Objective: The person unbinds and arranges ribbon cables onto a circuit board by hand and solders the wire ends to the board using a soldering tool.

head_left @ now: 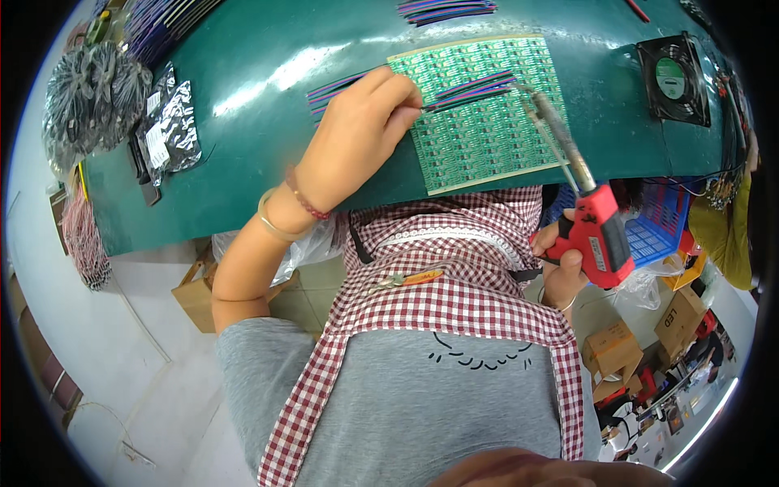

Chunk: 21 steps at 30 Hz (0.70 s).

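Observation:
A panel of small green circuit boards (462,166) lies on the green tabletop. Across it runs a bundle of thin dark, purple and teal wires (479,91). My left hand (365,122) is over the panel's left edge, thumb and fingers pinched on a thin wire; the fingers hide how many they hold. More such wires (324,93) stick out left of this hand. At the table's near edge my right hand (560,264) grips a red and black soldering gun (596,235). Its metal barrel points away, with the tip close to the wires' right ends; contact cannot be made out.
A black fan (672,79) stands at the right. Another wire bundle (446,10) lies at the far edge. Bagged dark parts (93,101) and a silvery bag (172,122) are at the left. A blue basket (657,219) sits just below the table's right side.

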Tool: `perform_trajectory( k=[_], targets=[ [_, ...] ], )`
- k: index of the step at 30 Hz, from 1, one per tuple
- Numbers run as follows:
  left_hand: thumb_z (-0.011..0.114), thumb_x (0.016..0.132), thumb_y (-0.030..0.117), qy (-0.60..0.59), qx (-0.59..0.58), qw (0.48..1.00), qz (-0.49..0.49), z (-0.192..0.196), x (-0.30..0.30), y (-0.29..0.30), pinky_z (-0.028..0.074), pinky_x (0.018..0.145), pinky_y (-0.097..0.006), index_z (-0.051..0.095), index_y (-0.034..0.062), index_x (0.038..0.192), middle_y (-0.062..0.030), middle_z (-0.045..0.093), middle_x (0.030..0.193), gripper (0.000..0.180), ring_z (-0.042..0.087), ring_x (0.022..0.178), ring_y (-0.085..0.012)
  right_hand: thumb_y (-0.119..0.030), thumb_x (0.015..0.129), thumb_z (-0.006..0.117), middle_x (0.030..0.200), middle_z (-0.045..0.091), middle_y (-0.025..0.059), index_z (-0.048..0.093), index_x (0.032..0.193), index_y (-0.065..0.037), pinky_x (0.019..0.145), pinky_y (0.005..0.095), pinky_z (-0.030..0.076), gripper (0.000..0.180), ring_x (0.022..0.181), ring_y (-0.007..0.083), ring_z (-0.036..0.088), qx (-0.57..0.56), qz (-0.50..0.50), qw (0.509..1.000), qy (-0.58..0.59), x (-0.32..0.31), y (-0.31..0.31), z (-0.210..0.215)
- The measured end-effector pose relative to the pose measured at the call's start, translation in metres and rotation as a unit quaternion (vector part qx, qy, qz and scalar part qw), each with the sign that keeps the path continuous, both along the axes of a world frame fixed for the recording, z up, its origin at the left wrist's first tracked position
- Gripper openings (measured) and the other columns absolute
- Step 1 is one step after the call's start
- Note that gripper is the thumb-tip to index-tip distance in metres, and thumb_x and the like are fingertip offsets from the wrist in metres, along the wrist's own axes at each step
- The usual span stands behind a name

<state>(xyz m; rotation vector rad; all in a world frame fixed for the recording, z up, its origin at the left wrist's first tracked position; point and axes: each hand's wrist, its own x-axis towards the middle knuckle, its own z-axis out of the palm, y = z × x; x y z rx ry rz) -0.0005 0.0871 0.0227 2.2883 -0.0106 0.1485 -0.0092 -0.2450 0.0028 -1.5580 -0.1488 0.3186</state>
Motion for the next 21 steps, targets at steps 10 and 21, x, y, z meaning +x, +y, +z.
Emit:
perform_trajectory(
  k=[10,21],
  targets=[
    [0.068,0.076,-0.001,-0.094,0.112,0.989,0.013,-0.027,-0.041,-0.011,0.053,0.069,-0.036,0.067,0.0047,0.091,-0.0077,0.058,0.088,0.016,0.061,0.082,-0.0250,-0.033,0.098,0.066,0.078,0.061,0.0063,0.063,0.096,0.002,0.061,0.0309,0.045,0.035,0.067,0.0155,0.057,-0.018,0.157,0.986,0.054,-0.007,-0.002,-0.005],
    [0.068,0.077,0.001,-0.149,0.140,0.979,0.010,-0.032,-0.043,-0.010,0.052,0.063,-0.035,0.068,0.0038,0.094,-0.0073,0.055,0.082,0.017,0.061,0.074,-0.0228,-0.040,0.099,0.063,0.074,0.061,0.0079,0.055,0.123,0.006,0.058,0.0305,0.044,0.053,0.063,0.0154,0.056,-0.104,0.191,0.975,-0.035,-0.014,-0.009,-0.023]
  ],
)
